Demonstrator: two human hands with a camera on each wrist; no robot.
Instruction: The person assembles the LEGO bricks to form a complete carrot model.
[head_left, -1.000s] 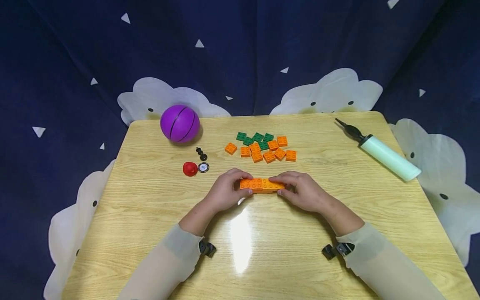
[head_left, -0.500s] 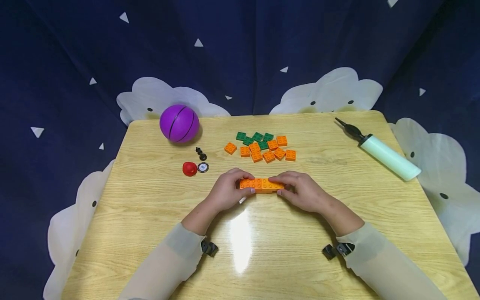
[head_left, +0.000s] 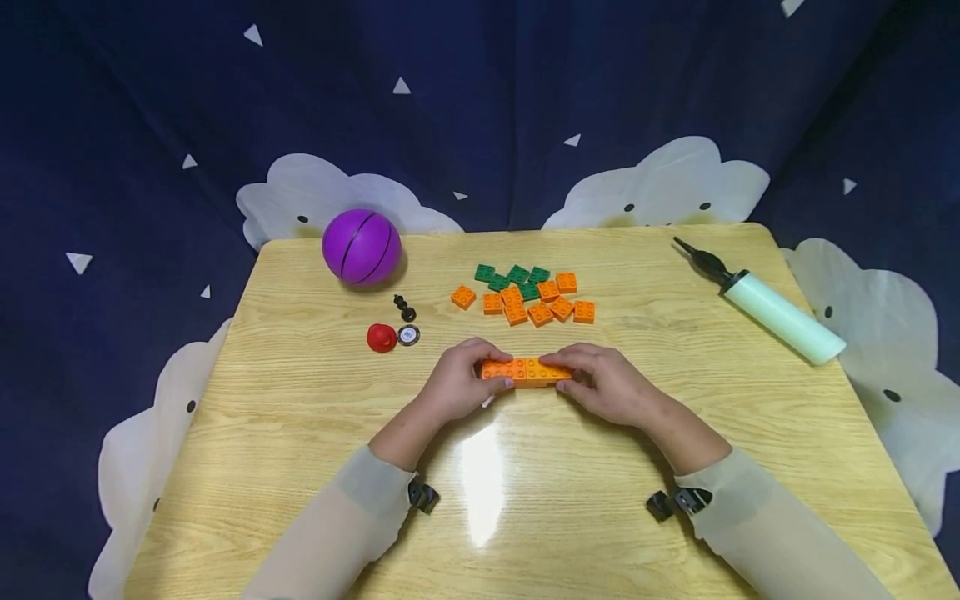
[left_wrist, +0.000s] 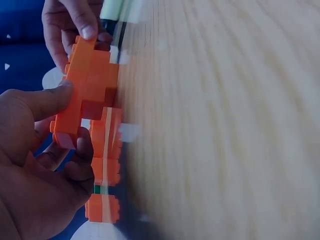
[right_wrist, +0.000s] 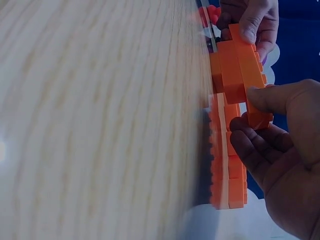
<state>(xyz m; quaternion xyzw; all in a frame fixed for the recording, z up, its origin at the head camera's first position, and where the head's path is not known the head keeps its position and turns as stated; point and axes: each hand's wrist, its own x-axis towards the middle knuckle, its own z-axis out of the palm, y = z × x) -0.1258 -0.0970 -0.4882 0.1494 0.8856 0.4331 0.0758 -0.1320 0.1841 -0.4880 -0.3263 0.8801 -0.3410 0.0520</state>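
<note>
In the middle of the table an orange toy brick structure (head_left: 531, 372) stands between the two hands. Its studded top row is two bricks laid end to end. Both wrist views show narrower orange layers stepping in beneath that row. My left hand (head_left: 456, 383) pinches the left end of the top row, thumb on the near side and fingers behind. At the other end my right hand (head_left: 611, 383) pinches the row the same way. From the right wrist, the right thumb lies on the near face of the top bricks (right_wrist: 248, 65).
Behind the structure lie several loose orange bricks (head_left: 540, 314) and green bricks (head_left: 517, 273). To the left are a purple ball (head_left: 362, 247), a black chess piece (head_left: 405, 308), a red cap-shaped item (head_left: 382, 337) and a round chip (head_left: 408, 335). A hand pump (head_left: 780, 317) lies far right.
My left thumb has slid slightly rightward along the near side of the structure, and the left forearm has shifted a little right. The right hand keeps its grip in place.
</note>
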